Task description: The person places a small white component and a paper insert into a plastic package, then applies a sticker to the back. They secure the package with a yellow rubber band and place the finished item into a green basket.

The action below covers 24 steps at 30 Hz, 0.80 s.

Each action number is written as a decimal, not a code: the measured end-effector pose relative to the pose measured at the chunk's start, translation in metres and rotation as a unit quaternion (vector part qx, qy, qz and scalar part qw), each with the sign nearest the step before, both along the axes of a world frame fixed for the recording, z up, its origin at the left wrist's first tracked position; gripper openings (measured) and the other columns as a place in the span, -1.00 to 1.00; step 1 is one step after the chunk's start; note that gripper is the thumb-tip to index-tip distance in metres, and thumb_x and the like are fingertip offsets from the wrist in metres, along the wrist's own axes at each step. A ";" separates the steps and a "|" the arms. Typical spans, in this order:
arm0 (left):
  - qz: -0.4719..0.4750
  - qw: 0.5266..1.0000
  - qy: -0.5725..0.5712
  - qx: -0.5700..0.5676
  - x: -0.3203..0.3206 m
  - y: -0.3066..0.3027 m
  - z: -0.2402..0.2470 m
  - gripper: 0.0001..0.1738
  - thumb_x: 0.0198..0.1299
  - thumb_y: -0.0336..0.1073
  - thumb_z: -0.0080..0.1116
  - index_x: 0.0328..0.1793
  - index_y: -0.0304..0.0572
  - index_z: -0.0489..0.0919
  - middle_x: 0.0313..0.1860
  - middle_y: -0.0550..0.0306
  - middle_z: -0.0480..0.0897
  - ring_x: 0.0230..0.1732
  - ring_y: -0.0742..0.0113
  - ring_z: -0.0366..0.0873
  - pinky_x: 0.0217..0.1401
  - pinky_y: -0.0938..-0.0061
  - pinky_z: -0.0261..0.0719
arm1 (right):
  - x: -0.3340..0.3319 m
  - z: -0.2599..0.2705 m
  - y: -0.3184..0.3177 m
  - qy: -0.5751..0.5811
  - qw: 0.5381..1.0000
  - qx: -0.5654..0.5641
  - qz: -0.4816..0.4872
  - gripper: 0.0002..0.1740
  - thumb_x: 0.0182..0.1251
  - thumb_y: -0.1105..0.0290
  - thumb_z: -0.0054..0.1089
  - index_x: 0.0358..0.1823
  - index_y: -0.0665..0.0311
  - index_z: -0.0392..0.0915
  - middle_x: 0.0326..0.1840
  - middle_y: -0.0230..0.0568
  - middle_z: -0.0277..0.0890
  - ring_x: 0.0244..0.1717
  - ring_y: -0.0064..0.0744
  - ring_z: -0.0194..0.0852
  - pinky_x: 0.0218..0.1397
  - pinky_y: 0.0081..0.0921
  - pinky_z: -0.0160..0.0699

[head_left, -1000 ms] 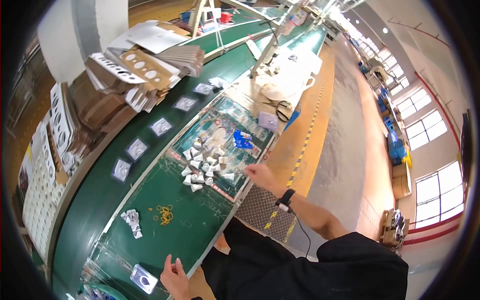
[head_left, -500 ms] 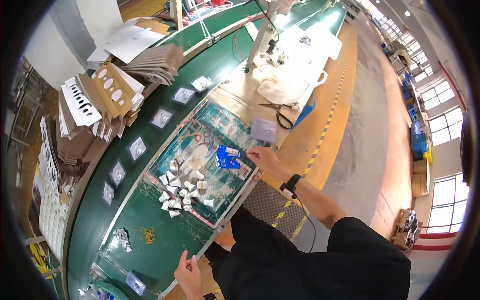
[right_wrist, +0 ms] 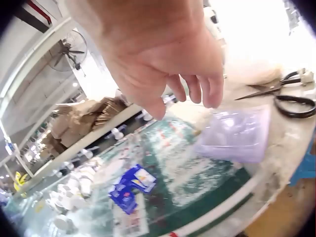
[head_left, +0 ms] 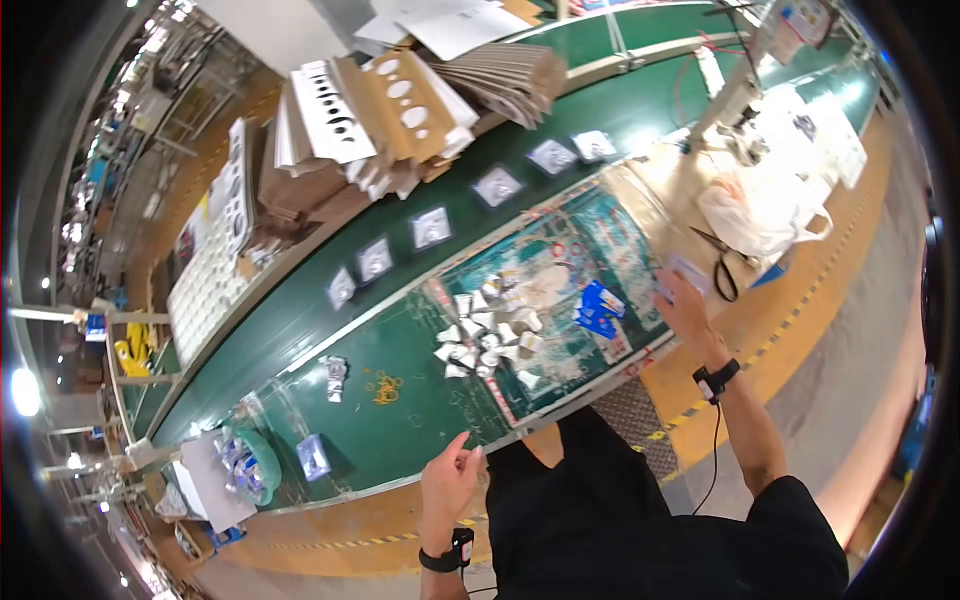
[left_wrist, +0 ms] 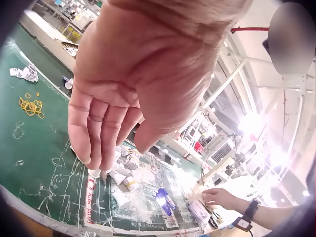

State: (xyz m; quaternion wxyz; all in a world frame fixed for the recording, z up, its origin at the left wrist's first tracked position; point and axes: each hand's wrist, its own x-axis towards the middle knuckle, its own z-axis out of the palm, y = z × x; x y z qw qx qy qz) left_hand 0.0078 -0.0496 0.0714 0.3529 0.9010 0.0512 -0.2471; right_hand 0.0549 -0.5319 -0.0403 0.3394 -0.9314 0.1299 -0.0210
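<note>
My right hand (head_left: pixel 683 305) reaches over a stack of clear plastic blister packs (right_wrist: pixel 237 133), its fingers loosely bent and its fingertips close above the packs' near corner in the right wrist view. Black-handled scissors (right_wrist: pixel 294 101) lie just beyond. Blue printed cards (head_left: pixel 600 308) are on the worn mat to the left of this hand. My left hand (head_left: pixel 450 485) hovers by the bench's front edge with relaxed fingers, holding nothing. Beyond it is a pile of white cone-shaped pieces (head_left: pixel 490 335). Yellow rubber bands (head_left: pixel 383 388) and small silvery-white packets (head_left: pixel 336 380) lie farther left.
Several clear packs (head_left: pixel 430 230) stand in a row on the green conveyor belt (head_left: pixel 300 340). Stacked cut-out cardboard (head_left: pixel 385 110) lines its far side. One clear pack (head_left: pixel 313 457) and a green basket (head_left: pixel 265 465) are at the left end. A white plastic bag (head_left: pixel 755 210) lies at the right.
The head view has swung round to the left. My right hand has moved outward along the bench to the clear packs. My left hand has shifted away from the single pack at the left end.
</note>
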 end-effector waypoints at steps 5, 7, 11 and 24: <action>0.090 0.990 -0.092 0.057 0.065 0.093 -0.063 -0.52 0.36 -0.14 0.34 0.28 -0.30 0.65 -0.23 -0.10 0.78 -0.29 0.01 0.73 -0.15 0.21 0.65 | 0.034 0.040 0.121 0.051 0.972 0.135 0.186 -0.63 0.35 0.32 0.40 0.11 0.33 0.67 -0.06 0.02 0.71 -0.10 -0.01 0.72 -0.03 -0.22 0.67; 0.101 0.970 -0.177 0.135 0.116 0.123 -0.076 -0.46 0.36 -0.12 0.31 0.34 -0.32 0.60 -0.04 -0.17 0.76 -0.08 -0.07 0.72 0.03 0.14 0.63 | 0.029 0.049 0.164 0.001 0.959 0.138 0.249 -0.64 0.36 0.32 0.39 0.12 0.33 0.66 -0.03 0.05 0.71 -0.08 0.04 0.72 -0.02 -0.17 0.68; 0.074 0.946 -0.245 0.198 0.204 0.153 -0.112 -0.27 0.31 -0.08 0.34 0.50 -0.33 0.43 0.40 -0.30 0.53 0.38 -0.29 0.48 0.39 0.02 0.49 | -0.001 0.064 0.207 0.093 0.952 0.151 0.250 -0.65 0.38 0.32 0.37 0.11 0.34 0.64 -0.11 0.05 0.68 -0.09 0.08 0.70 -0.04 -0.09 0.66; 0.145 0.936 -0.306 0.094 0.315 0.177 -0.193 -0.73 0.40 -0.33 0.21 0.16 -0.21 0.67 0.07 -0.06 0.71 -0.05 -0.21 0.68 0.08 0.09 0.73 | -0.070 0.074 0.291 0.214 0.968 0.128 0.041 -0.63 0.39 0.38 0.38 0.17 0.32 0.61 -0.10 -0.03 0.70 -0.09 -0.10 0.77 -0.01 -0.31 0.72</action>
